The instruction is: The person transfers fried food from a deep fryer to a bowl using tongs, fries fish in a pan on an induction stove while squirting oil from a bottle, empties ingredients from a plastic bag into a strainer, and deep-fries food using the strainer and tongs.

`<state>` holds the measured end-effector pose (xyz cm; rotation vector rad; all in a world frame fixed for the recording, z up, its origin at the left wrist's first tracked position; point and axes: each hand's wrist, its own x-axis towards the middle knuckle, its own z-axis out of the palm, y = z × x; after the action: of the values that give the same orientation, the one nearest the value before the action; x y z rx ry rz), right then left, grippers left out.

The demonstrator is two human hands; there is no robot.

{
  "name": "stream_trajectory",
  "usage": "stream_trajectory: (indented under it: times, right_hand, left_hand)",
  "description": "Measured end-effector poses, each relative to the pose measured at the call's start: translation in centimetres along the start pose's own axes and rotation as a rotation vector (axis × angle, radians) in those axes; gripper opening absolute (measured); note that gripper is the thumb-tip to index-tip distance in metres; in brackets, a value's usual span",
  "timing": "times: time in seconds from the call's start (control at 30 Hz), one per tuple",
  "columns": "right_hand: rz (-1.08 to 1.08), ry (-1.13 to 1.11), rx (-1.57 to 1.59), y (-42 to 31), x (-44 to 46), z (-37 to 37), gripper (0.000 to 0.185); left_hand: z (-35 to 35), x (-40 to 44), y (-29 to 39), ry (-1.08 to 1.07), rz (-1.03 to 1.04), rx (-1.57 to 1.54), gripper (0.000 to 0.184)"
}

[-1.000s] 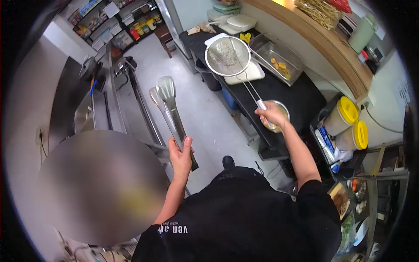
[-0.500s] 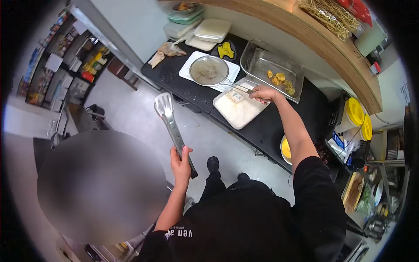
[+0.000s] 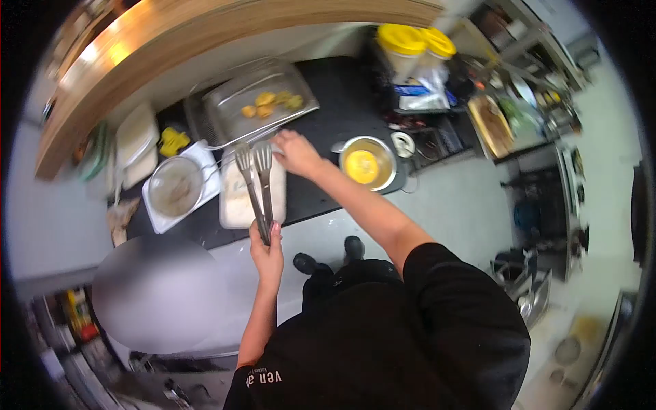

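My left hand (image 3: 266, 249) is closed around the lower end of metal tongs (image 3: 254, 183), whose two slotted heads point up and stand apart. Behind the tongs lies a lidded white container (image 3: 236, 205) on the black counter. My right hand (image 3: 298, 154) hovers just right of the tong heads, its slightly blurred fingers apart and nothing seen in them. A round mesh strainer (image 3: 176, 186) rests on a white tray (image 3: 209, 186) to the left. The tongs partly hide its handle. A clear rectangular pan (image 3: 236, 113) holding yellow-orange pieces (image 3: 265, 102) sits behind my right hand.
A metal bowl with yellow contents (image 3: 362, 166) stands right of my right forearm. Yellow-lidded tubs (image 3: 402, 51) are at the back right. A wooden shelf (image 3: 225, 37) overhangs the counter's far side. White containers (image 3: 137, 140) are stacked at the left.
My view has turned right, bringing the bowl into full sight. My right hand has come off the strainer's handle. The tongs have spread and now stand in front of the lidded container.
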<state>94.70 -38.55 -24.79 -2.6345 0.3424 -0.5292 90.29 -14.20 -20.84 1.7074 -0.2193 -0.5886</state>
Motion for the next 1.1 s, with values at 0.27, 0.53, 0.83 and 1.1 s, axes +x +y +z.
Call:
stream_trajectory:
  times: [0.27, 0.53, 0.83, 1.1]
  right_hand:
    - [0.435, 0.319, -0.062, 13.2, -16.9, -13.0, 0.030]
    - [0.814, 0.678, -0.373, 36.9, -27.3, -32.0, 0.017]
    - [0.972, 0.615, -0.444, 67.5, -28.2, -45.8, 0.027]
    - [0.778, -0.103, -0.828, 82.8, -27.9, -43.7, 0.025]
  left_hand:
    - [11.2, 6.5, -9.4, -0.032, 0.377, 0.595, 0.049]
    - [17.7, 9.8, -12.2, 0.076, 0.395, 1.130, 0.080]
    - [23.2, 5.3, -6.0, 0.459, 0.415, 1.101, 0.065]
    - [33.8, 4.1, 6.2, 0.458, 0.656, 1.005, 0.048]
